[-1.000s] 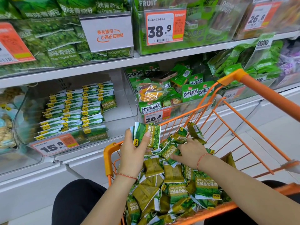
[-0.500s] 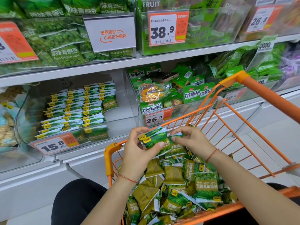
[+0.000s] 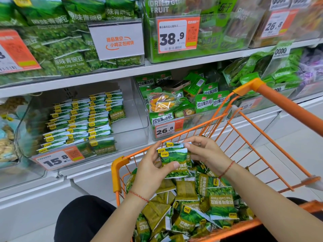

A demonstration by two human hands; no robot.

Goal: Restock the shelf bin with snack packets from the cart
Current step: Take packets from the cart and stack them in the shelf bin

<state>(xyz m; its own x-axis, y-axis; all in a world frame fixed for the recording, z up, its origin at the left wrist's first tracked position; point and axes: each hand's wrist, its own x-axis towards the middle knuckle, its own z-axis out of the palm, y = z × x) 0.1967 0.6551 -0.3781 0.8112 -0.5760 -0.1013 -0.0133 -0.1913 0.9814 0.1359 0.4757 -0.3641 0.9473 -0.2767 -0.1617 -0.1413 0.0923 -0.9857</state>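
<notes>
The small stack of green-and-white foil snack packets (image 3: 174,158) held between both hands reads "Garlic Flavor" on its front face, with a yellow oval logo at each top corner. The left hand (image 3: 151,169) grips the stack from its left side, thumb laid across the front packet and fingers curled behind. The right hand (image 3: 205,154) pinches the stack's upper right edge with thumb and fingertips; a thin red string bracelet (image 3: 227,169) circles its wrist, and a like one sits on the left wrist.

Directly below the hands, the orange wire shopping cart (image 3: 117,169) holds a loose heap of the same green and olive packets (image 3: 187,205), one large face reading "Peas Garlic Flavor" upside down.

Up and to the left of the left hand, the clear plastic shelf bin (image 3: 138,119) contains neat rows of matching packets (image 3: 82,119) filling its left part, its right part bare. An orange-and-white price tag (image 3: 58,158) on its front reads "15.8".

Straight above the hands, a neighbouring clear bin of green vegetable-crisp bags (image 3: 174,105) is tagged "26.8". On the upper shelf are bags (image 3: 70,62) reading "Peas Original Taste", a white sign (image 3: 117,41) with orange Chinese writing, and a "38.9" tag (image 3: 177,34) beneath "DRIED FRUIT".
</notes>
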